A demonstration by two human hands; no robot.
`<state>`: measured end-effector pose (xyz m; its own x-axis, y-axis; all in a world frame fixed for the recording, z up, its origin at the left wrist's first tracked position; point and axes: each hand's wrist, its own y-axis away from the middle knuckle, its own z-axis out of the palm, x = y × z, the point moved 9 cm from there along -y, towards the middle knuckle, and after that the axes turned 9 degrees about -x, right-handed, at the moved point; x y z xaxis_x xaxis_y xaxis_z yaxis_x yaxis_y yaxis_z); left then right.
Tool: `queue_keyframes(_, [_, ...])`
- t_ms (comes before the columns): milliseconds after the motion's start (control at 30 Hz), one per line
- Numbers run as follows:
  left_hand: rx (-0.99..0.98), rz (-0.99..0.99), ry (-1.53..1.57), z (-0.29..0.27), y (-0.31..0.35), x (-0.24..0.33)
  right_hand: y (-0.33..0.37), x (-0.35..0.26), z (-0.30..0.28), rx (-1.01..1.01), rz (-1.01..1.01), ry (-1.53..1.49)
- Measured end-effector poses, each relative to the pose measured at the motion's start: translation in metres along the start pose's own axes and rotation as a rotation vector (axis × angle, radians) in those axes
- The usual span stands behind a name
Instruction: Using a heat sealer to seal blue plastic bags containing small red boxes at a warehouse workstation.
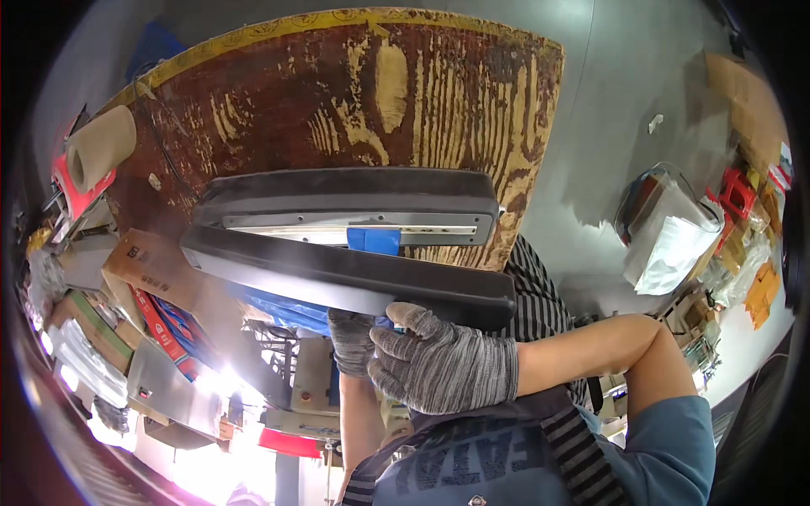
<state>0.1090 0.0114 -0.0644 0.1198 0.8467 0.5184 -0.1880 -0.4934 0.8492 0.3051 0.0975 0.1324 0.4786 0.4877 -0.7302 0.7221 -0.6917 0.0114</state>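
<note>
Dark front bar lies mid-frame, long axis L–R, dipping toward the right, just above my R hand & L hand. R is nearer the bar's right end, fingers curled, thumb by its lower edge; L's partly hidden, so can't tell what either grips.

The bench was wooden, its dark red paint worn to pale streaks, with yellow tape along its far edge. Smooth grey floor spread beyond the bench and to its right. A white bag stood right of it, cardboard farther right. A brown roll sat at its left end; white glare flooded its near left side.
</note>
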Motion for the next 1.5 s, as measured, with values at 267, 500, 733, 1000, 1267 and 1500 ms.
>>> queue_keyframes(267, [-0.083, 0.099, 0.091, 0.011, 0.004, 0.01, 0.002, 0.008, 0.0, 0.056, 0.07, 0.078])
queue_keyframes(500, [0.021, -0.022, 0.131, 0.037, -0.008, 0.05, 0.01, 0.029, 0.019, 0.023, 0.053, 0.042])
queue_keyframes(733, [0.001, -0.013, -0.23, 0.051, -0.01, 0.084, 0.005, 0.057, 0.018, 0.087, 0.025, -0.207])
queue_keyframes(1000, [0.331, 0.473, -0.679, 0.021, 0.043, 0.148, -0.003, 0.044, 0.006, 0.165, -0.049, -0.121])
queue_keyframes(1267, [1.553, 0.186, -1.237, -0.3, 0.16, 0.21, 0.001, 0.036, 0.014, 0.17, -0.052, 0.026])
queue_keyframes(1500, [1.114, -0.276, -1.077, -0.418, 0.153, 0.207, -0.008, 0.029, 0.012, 0.147, -0.035, 0.056])
